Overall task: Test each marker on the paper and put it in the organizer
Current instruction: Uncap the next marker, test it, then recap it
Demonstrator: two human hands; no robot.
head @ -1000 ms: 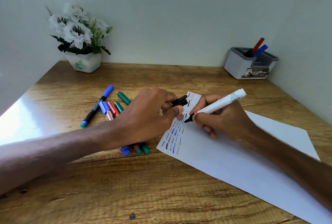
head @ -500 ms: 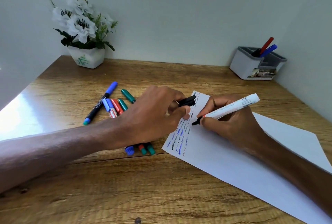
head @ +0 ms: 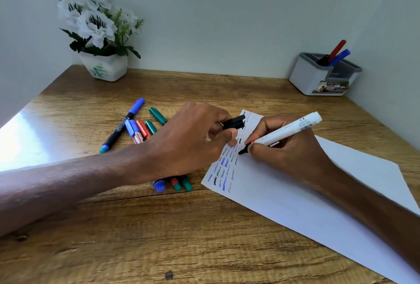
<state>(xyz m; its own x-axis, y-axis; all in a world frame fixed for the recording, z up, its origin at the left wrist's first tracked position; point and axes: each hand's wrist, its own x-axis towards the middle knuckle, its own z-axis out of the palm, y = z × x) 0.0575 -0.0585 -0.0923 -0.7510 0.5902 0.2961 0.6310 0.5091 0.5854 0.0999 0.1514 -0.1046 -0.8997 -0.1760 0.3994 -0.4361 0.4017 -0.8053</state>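
My right hand [head: 288,147] grips a white marker [head: 288,130] with its black tip down on the white paper [head: 284,197], beside rows of blue, black and red scribbles. My left hand [head: 188,145] pinches the marker's black cap [head: 234,122] and rests on the paper's left edge. Several capped markers [head: 138,128] in blue, red and green lie on the desk behind and under my left hand. The grey organizer [head: 318,79] stands at the back right with a red and a blue marker in it.
A white pot of white flowers [head: 102,40] stands in the back left corner. Walls close the wooden desk [head: 159,238] on the left, back and right. Sunlight glares on the desk's left edge.
The marker's tip has shifted slightly down the paper. My left hand keeps the cap in the same place. The camera view has drifted a little.
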